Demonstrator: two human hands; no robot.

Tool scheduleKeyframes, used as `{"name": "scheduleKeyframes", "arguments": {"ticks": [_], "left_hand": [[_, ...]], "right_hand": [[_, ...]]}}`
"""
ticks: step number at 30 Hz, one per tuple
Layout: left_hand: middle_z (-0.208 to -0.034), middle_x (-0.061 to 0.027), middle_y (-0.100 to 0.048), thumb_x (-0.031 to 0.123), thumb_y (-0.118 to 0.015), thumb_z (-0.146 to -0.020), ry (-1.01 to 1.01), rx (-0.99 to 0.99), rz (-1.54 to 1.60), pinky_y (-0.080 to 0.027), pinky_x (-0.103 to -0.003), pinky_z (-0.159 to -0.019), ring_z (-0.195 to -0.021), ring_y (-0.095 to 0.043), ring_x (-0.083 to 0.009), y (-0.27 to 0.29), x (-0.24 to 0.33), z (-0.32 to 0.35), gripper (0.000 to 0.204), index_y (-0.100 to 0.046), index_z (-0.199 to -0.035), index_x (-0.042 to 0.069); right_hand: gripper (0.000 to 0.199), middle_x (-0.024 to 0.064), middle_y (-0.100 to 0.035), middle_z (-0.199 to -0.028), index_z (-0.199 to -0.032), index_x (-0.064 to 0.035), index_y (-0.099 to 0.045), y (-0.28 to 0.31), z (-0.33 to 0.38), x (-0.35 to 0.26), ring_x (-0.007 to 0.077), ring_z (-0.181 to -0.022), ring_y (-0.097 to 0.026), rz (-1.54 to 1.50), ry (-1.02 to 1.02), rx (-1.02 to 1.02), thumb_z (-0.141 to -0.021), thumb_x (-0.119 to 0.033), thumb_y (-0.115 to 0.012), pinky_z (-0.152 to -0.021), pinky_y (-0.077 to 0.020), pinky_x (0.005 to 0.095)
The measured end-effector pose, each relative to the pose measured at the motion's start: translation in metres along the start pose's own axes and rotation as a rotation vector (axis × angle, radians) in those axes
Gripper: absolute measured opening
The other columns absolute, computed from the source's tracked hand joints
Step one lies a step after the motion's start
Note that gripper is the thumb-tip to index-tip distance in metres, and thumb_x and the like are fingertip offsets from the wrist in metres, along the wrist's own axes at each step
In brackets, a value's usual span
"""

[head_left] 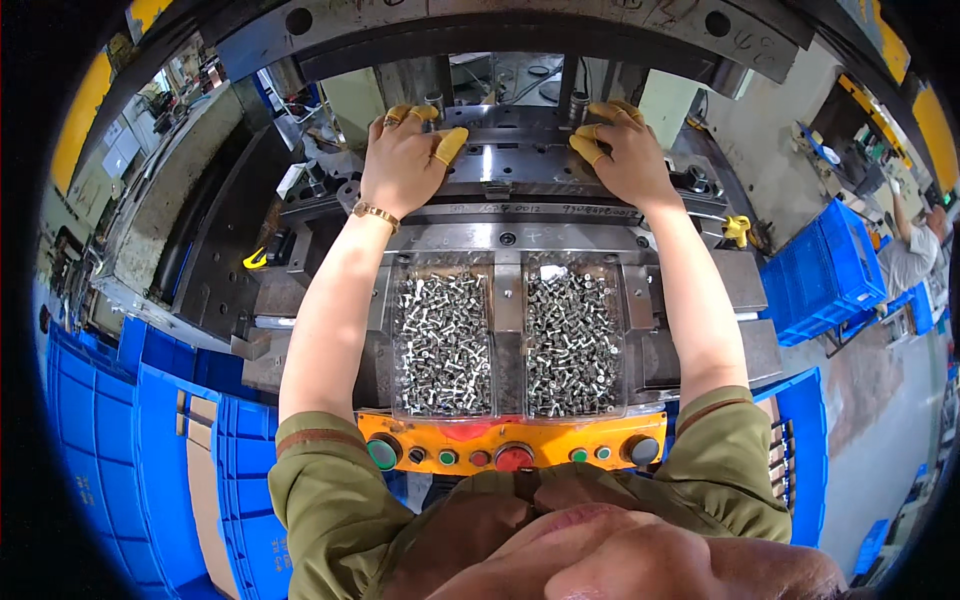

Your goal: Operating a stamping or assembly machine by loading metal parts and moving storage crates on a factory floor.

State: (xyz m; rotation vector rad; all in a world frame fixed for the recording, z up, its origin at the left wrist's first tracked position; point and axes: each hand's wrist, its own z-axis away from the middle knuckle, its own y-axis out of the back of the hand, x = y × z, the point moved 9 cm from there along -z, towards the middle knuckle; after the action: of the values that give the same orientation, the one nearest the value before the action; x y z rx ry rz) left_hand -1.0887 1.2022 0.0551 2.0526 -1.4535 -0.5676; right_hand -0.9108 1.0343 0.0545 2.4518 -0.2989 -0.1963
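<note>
- Nearest the camera: orange control panel (500, 447) with a row of round buttons, green at the left end, red in the middle, dark at the right end.
- Just beyond it, two clear trays side by side: left tray (442, 345) and right tray (574, 342), both heaped with small silver metal parts lying at all angles.
- Past the trays, the dark steel die plate (520, 160) in the press; its long axis runs left to right across the view. Flat, grey, shiny in spots, with bolt holes and faint scrawled marks along the front edge.
- Left hand (405, 160) lies palm down on the left part of the plate, fingers spread and pointing away from the person, yellow finger cots on the tips, rings, a gold bracelet at the wrist. Whether it pinches a part cannot be told.
- Right hand (625, 150) mirrors it on the right part, fingers curled at a small post, yellow cots; grip cannot be told either.
- Blue plastic crates (820, 270) stacked at right; more blue crates (160, 440) at lower left.
- Yellow panels at the upper corners of the press frame.
</note>
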Motion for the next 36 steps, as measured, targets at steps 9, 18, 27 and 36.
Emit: {"name": "scheduleKeyframes", "arguments": {"ticks": [9, 18, 27, 36], "left_hand": [[-0.106, -0.0100, -0.066, 0.026, -0.050, -0.093, 0.023, -0.199, -0.103, -0.032, -0.045, -0.098, -0.104, -0.057, -0.0296, -0.023, -0.012, -0.007, 0.030, -0.071, -0.106, 0.009], [-0.130, -0.0161, -0.054, 0.028, -0.054, -0.089, 0.131, 0.218, 0.380, -0.033, -0.042, -0.103, -0.121, -0.048, -0.0332, 0.055, 0.001, 0.042, 0.035, -0.066, -0.113, 0.005], [-0.134, -0.0181, -0.049, 0.008, -0.056, -0.088, 0.555, 0.484, 0.112, -0.032, -0.040, -0.107, -0.123, -0.045, -0.0320, 0.198, -0.003, 0.372, 0.048, -0.045, -0.134, -0.001], [-0.122, -0.0177, -0.055, 0.016, -0.066, -0.086, 1.358, -0.049, 0.680, -0.041, -0.034, -0.097, -0.107, -0.054, -0.0271, 0.016, -0.042, 0.608, 0.049, -0.048, -0.128, -0.003]], "right_hand": [[0.022, 0.0061, -0.063, -0.120, -0.097, -0.0048, -0.072, -0.022, -0.003, 0.012, 0.0296, -0.114, -0.054, -0.054, -0.102, -0.220, -0.086, -0.021, -0.062, -0.097, -0.0434, 0.0377], [0.030, 0.0110, -0.064, -0.116, -0.109, -0.0058, -0.067, 0.050, 0.028, -0.024, 0.0291, -0.110, -0.057, -0.358, -0.066, 0.142, -0.085, -0.024, -0.064, -0.095, -0.0434, 0.0381], [0.026, 0.0135, -0.067, -0.109, -0.111, 0.0013, -0.064, 0.210, 0.311, -0.002, 0.0241, -0.096, -0.064, -0.349, -0.372, 0.363, -0.086, 0.002, -0.058, -0.089, -0.0478, 0.0315], [0.053, 0.0186, -0.055, -0.125, -0.134, 0.0023, -0.042, 0.070, 0.560, 0.026, 0.0253, -0.107, -0.058, -0.488, -0.951, -0.021, -0.087, -0.009, -0.066, -0.095, -0.0438, 0.0301]]}}
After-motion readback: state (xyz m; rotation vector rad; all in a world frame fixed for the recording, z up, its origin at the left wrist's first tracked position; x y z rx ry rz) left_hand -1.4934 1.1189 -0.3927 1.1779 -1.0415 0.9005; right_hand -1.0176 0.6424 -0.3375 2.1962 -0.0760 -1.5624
